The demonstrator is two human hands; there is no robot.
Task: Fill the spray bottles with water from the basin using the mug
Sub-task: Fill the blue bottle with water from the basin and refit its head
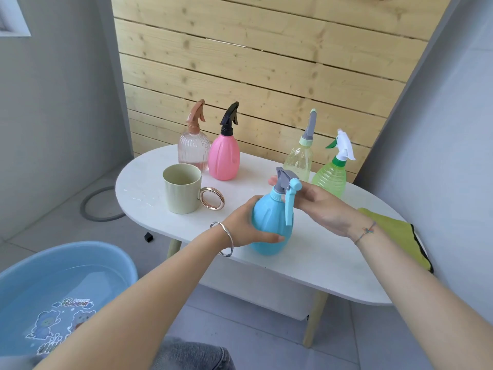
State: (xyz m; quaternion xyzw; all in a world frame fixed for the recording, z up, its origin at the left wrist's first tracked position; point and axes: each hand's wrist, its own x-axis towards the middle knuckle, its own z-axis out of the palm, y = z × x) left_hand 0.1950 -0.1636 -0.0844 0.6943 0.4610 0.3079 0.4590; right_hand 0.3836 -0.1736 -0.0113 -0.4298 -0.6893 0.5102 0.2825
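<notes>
1. Blue bottle (pixel 269 225) – stands on the white table (pixel 149 177), close to the near edge, roughly upright. Its spray head (pixel 286 182) is seated on the neck, with the trigger hanging down the near side.
2. Left hand (pixel 245 225) – grips the body of the blue bottle from the left. The fingers wrap round the far side and the thumb lies across the near side. A metal bangle (pixel 226 239) sits on the wrist.
3. Right hand (pixel 320 206) – reaches in from the right of the blue bottle and holds the spray head at the neck. The fingers curl behind it, and one fingertip shows past its far left side.
4. Mug (pixel 181 193) – stands upright on the table, left of the blue bottle and apart from it. Its ring handle (pixel 212 198) points toward the blue bottle.
5. Pink bottle (pixel 224 158) and clear ribbed bottle (pixel 192 148) – stand side by side behind and left of the blue bottle, both capped.
6. Pale yellow bottle (pixel 298 158) and green bottle (pixel 330 174) – stand close together behind and right of the blue bottle, both capped.
7. Basin (pixel 112 259) – sits off the table, below and far left of the blue bottle. It holds water.
8. Yellow-green cloth (pixel 392 233) – lies on the table to the right of the blue bottle.
</notes>
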